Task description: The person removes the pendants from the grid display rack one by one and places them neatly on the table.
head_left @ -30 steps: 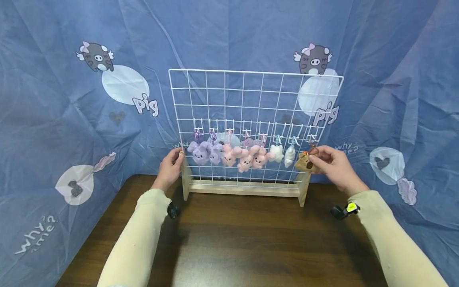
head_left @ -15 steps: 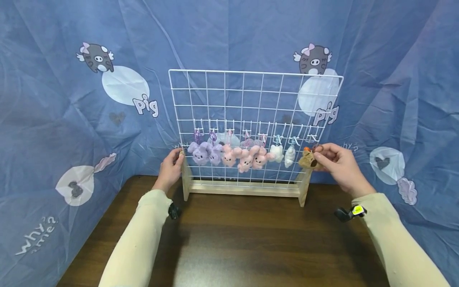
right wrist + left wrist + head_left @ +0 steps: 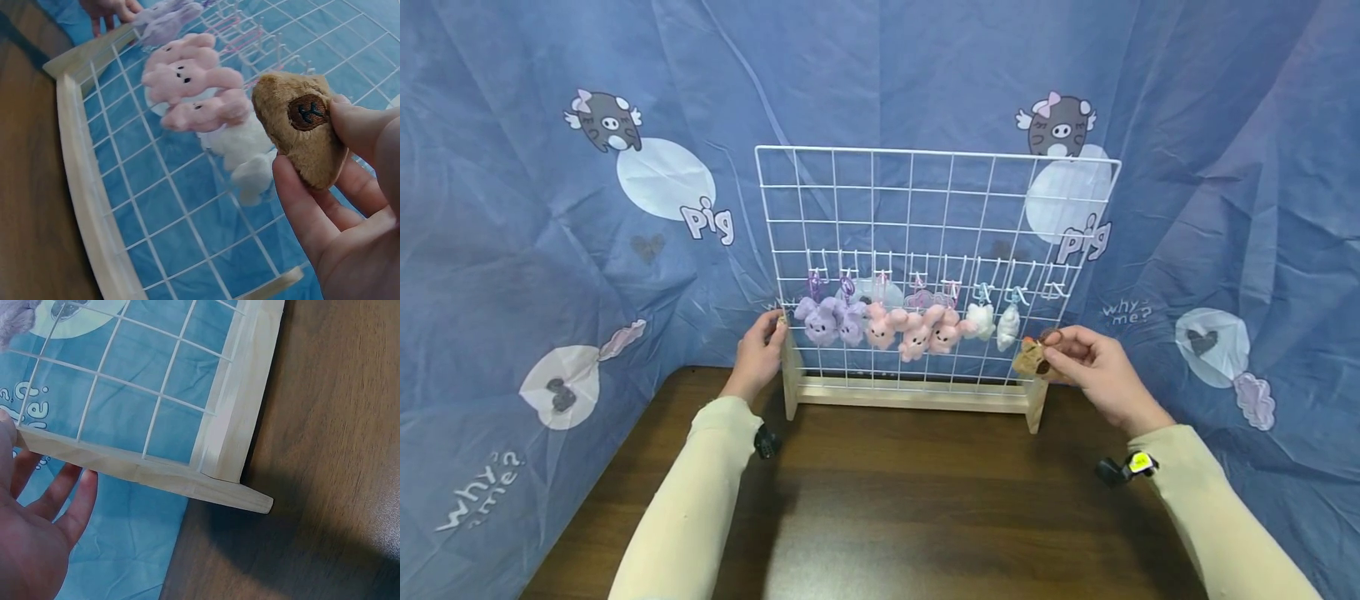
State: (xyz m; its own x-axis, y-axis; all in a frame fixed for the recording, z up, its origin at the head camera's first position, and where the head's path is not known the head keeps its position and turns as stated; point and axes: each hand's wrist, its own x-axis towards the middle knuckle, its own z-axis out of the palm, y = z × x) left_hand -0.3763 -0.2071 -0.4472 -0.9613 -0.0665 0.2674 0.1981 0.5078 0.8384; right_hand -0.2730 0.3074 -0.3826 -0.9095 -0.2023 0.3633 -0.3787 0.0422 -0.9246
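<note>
My right hand (image 3: 1093, 367) pinches a small brown plush keychain (image 3: 294, 125) between thumb and fingers. It is below the right-end hook (image 3: 1053, 290), which carries nothing. A reddish-orange bit shows on top of the plush in the head view. With my left hand (image 3: 758, 354) I grip the left wooden upright (image 3: 125, 465) of a white wire grid rack (image 3: 910, 187). Beside the free hook hang white plush keychains (image 3: 980, 321) on blue clasps. Pink plush keychains (image 3: 915, 333) fill the middle, and purple plush keychains (image 3: 818, 321) are at the left.
The rack's wooden base bar (image 3: 910, 396) stands on a dark brown table (image 3: 895, 500). Right behind the rack hangs a blue curtain (image 3: 850, 75) with pig prints, which also encloses both sides.
The brown plush keychain has come away from the right-end hook. My right hand moved it slightly right, then down and back left. The left hand stays on the upright.
</note>
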